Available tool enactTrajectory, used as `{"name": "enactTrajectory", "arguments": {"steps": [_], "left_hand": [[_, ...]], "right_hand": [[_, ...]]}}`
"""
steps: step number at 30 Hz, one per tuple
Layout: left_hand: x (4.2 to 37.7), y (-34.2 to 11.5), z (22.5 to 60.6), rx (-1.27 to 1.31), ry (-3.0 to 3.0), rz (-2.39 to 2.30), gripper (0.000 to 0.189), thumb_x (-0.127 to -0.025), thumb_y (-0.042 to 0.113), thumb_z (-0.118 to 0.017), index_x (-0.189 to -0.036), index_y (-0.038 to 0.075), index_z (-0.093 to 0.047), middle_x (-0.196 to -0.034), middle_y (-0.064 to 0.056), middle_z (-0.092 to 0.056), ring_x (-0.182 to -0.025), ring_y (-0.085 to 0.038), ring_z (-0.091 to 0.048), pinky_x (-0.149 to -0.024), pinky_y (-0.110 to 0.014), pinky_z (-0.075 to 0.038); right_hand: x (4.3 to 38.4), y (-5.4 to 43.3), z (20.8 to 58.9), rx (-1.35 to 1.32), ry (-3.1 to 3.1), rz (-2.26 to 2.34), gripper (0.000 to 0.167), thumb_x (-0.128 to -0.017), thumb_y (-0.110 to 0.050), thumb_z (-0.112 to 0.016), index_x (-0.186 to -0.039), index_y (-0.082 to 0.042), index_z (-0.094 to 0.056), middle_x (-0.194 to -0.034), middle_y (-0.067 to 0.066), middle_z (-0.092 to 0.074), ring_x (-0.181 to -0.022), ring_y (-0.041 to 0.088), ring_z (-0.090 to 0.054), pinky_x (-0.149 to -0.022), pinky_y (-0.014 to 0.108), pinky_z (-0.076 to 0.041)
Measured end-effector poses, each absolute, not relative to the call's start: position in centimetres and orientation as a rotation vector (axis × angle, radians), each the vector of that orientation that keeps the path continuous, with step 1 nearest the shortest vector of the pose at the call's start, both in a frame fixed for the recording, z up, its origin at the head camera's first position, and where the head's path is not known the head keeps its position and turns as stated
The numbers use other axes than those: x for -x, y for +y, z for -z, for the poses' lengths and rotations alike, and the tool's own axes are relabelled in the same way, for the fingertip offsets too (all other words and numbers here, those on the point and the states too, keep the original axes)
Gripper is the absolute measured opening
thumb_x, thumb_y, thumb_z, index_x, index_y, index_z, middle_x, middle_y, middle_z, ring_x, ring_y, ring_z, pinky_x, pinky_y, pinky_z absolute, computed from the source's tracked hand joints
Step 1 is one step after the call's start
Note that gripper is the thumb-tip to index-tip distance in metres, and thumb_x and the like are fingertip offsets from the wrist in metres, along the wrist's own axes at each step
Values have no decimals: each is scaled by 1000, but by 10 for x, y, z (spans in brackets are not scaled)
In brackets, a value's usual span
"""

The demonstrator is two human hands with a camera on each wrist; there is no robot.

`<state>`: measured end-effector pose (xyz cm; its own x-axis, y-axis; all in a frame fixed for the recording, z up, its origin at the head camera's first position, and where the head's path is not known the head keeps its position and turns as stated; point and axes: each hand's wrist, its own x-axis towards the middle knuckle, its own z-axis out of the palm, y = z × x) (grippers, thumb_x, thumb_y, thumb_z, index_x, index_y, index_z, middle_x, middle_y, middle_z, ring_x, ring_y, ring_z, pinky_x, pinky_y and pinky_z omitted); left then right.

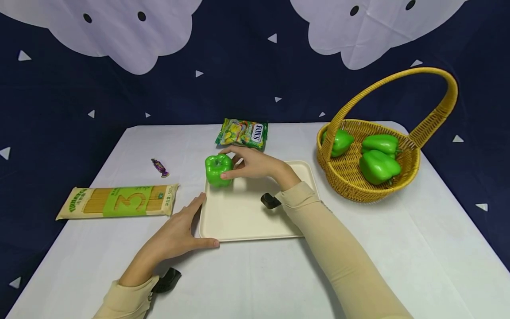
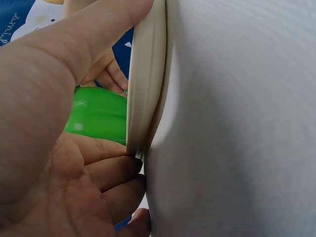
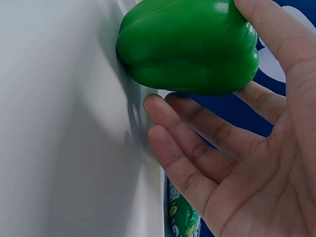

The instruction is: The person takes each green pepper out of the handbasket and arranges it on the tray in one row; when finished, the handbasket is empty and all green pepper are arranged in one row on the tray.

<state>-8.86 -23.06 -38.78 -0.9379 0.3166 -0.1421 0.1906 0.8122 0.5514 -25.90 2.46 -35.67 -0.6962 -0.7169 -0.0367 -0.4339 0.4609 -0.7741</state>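
Note:
A green bell pepper [image 1: 218,170] stands upright at the far left corner of a cream tray [image 1: 247,217]. My right hand [image 1: 255,163] reaches over the tray and holds the pepper between thumb and index finger. In the right wrist view, the other fingers [image 3: 182,140] lie beneath the pepper [image 3: 187,47], apart from it. My left hand [image 1: 175,235] holds the tray's near left corner, thumb at the front edge and fingers along the left side. The left wrist view shows the thumb [image 2: 98,34] and fingertips against the tray's rim [image 2: 147,74].
A wicker basket [image 1: 346,188] with a tall handle holds three green peppers at the right. Behind the tray lies a candy bag [image 1: 242,133]. To the left are a wrapped candy [image 1: 160,168] and a noodle pack [image 1: 119,201] on the white tabletop [image 1: 255,279].

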Motion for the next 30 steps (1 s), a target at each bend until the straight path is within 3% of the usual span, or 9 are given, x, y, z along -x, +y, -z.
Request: {"name": "enactTrajectory", "arguments": {"steps": [19,30], "left_hand": [[89,-231,387,-406,2778,-801,136,-74,65,-92,-170,2,-20,-173,-26,-29,-154,-58,-34,-121,-73,-32],[89,-231,388,-410,2777,-805,136,-74,66,-92,-170,2,-20,-173,-26,-29,-153,-58,-35,-120,-74,-32]], "right_hand": [[257,27,353,950,2361,1081,74,-96,-43,-81,-159,-22,-48,-149,6,-60,-123,23,-69,-105,35,-57],[253,30,339,926,2360,1041,78,-95,-47,-81,-161,-27,-44,-143,11,-64,-122,25,-72,-106,42,-57]]}}
